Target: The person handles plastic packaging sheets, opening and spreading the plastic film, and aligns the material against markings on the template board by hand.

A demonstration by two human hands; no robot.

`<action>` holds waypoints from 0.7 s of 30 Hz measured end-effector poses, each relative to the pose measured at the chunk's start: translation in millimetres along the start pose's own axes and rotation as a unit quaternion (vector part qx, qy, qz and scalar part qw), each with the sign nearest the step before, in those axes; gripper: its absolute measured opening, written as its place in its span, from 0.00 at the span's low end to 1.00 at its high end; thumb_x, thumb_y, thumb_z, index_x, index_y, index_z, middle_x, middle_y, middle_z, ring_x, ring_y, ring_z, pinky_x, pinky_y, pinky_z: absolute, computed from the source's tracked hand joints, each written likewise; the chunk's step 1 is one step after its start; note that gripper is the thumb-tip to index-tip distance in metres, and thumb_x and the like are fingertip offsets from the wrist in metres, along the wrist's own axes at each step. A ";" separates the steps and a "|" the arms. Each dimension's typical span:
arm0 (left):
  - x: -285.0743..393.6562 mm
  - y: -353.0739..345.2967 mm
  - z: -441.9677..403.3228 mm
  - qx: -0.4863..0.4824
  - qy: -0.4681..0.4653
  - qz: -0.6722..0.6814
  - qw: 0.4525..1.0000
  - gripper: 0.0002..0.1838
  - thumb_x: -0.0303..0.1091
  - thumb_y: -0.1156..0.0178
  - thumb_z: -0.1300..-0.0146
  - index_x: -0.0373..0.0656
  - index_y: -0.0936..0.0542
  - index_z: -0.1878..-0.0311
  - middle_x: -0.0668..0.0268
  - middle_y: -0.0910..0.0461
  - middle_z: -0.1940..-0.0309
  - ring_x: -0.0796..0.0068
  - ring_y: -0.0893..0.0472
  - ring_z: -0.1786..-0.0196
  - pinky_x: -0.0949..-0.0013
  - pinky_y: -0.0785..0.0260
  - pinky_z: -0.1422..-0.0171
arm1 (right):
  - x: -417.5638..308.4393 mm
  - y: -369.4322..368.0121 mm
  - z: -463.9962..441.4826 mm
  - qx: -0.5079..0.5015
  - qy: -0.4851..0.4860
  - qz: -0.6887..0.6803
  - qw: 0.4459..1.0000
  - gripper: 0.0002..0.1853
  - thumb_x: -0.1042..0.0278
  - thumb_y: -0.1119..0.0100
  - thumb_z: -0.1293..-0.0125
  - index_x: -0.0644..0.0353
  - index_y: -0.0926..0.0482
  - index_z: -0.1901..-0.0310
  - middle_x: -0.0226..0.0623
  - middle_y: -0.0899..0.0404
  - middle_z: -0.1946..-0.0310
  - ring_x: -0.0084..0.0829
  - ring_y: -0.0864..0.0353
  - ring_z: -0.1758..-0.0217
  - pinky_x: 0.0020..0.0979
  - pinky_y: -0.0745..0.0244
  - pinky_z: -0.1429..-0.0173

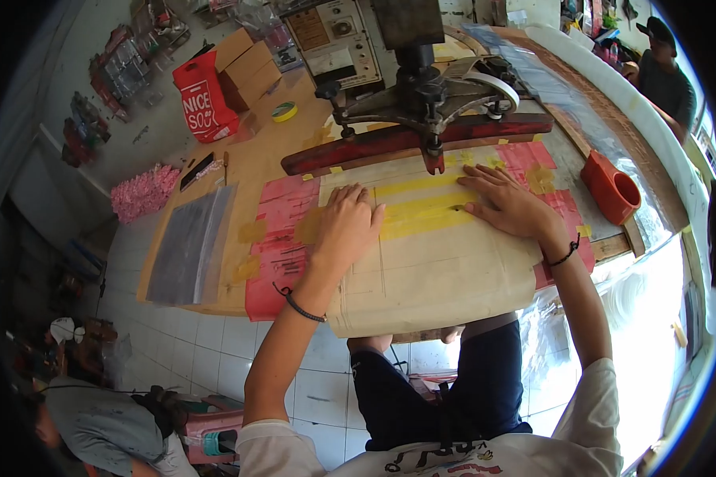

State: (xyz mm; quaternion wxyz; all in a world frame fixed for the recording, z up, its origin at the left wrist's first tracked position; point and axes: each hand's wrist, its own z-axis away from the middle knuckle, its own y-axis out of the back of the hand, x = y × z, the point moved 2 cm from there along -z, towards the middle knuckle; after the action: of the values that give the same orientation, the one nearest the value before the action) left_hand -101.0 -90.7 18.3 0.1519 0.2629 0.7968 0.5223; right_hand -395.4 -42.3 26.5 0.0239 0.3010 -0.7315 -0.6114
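Note:
A beige sheet [453, 290] with pencil-like lines and yellow tape strips [418, 213] lies over the table's front edge. My left hand [348, 221] rests on its left part, palm down, fingers pointing away from me and thumb out to the side. On the right, my right hand [513, 203] lies flat with spread fingers, touching the sheet near the ends of the tape. Pinkish-red sheets [277, 254] with yellow tape patches show from under both sides. Just beyond my hands, a long red bar [485, 131] hangs from a dark metal machine head [410, 99].
Left on the table are stacked clear plastic bags [189, 246], a phone [195, 173], a tape roll [284, 111] and a red bag [207, 99]. An orange-red container [610, 188] stands at right. One person [107, 425] is at lower left, another [664, 79] at upper right.

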 end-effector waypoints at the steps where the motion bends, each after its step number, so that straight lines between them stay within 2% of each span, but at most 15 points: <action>1: -0.5 -0.2 0.0 -0.002 0.001 0.002 1.000 0.25 0.42 0.44 0.29 0.25 0.22 0.43 0.45 0.22 0.40 0.49 0.24 0.37 0.56 0.33 0.29 | 0.9 -0.6 0.1 0.001 -0.001 -0.003 1.000 0.29 0.50 0.47 0.25 0.61 0.29 0.32 0.52 0.38 0.26 0.48 0.46 0.19 0.47 0.54 0.17; 7: -2.2 -2.5 -0.1 0.022 -0.006 -0.015 1.000 0.23 0.40 0.43 0.30 0.27 0.21 0.44 0.48 0.20 0.41 0.50 0.24 0.37 0.57 0.32 0.30 | 5.1 1.5 6.8 0.004 -0.034 -0.004 0.999 0.28 0.51 0.49 0.24 0.62 0.29 0.31 0.53 0.39 0.25 0.48 0.48 0.19 0.46 0.55 0.16; 10: 2.6 8.3 -0.5 0.026 0.000 0.028 0.999 0.18 0.36 0.40 0.33 0.31 0.19 0.46 0.51 0.19 0.43 0.52 0.23 0.39 0.56 0.32 0.32 | 6.8 -1.9 6.7 0.022 -0.026 -0.001 0.999 0.26 0.54 0.48 0.25 0.62 0.29 0.33 0.51 0.38 0.26 0.48 0.45 0.20 0.48 0.55 0.16; 13: -3.2 24.3 -1.9 0.083 -0.050 0.014 0.995 0.14 0.33 0.37 0.36 0.37 0.17 0.49 0.55 0.16 0.56 0.57 0.19 0.51 0.58 0.26 0.45 | -0.8 14.1 5.3 0.099 0.048 0.041 0.993 0.21 0.60 0.45 0.27 0.62 0.23 0.38 0.52 0.27 0.34 0.47 0.31 0.28 0.45 0.40 0.23; 16: -18.5 41.9 -0.3 0.006 0.079 0.110 0.991 0.14 0.38 0.35 0.37 0.42 0.16 0.51 0.53 0.16 0.68 0.60 0.17 0.67 0.57 0.27 0.57 | -14.7 32.1 5.9 0.094 -0.057 -0.062 0.992 0.15 0.65 0.42 0.30 0.64 0.17 0.48 0.50 0.16 0.49 0.44 0.18 0.44 0.41 0.26 0.37; 19: -41.7 44.7 3.9 -0.077 0.139 0.137 0.978 0.16 0.42 0.32 0.38 0.42 0.16 0.54 0.57 0.21 0.80 0.60 0.22 0.78 0.58 0.31 0.67 | -12.3 25.6 6.4 0.088 -0.067 -0.054 0.992 0.11 0.68 0.41 0.32 0.65 0.14 0.56 0.49 0.14 0.60 0.42 0.13 0.55 0.38 0.21 0.49; 21: -44.0 43.8 4.0 -0.089 0.139 0.144 0.976 0.17 0.44 0.32 0.38 0.42 0.18 0.54 0.58 0.22 0.81 0.61 0.23 0.78 0.58 0.33 0.67 | -12.4 23.6 6.5 0.077 -0.045 -0.059 0.994 0.10 0.70 0.41 0.34 0.65 0.14 0.57 0.48 0.13 0.61 0.42 0.13 0.56 0.37 0.21 0.49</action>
State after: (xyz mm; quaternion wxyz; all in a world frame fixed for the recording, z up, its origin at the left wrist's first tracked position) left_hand -51.6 -99.3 55.2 -0.0146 0.2850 0.7142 0.6391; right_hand -397.6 -29.0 50.4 -0.0680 0.3167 -0.7577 -0.5666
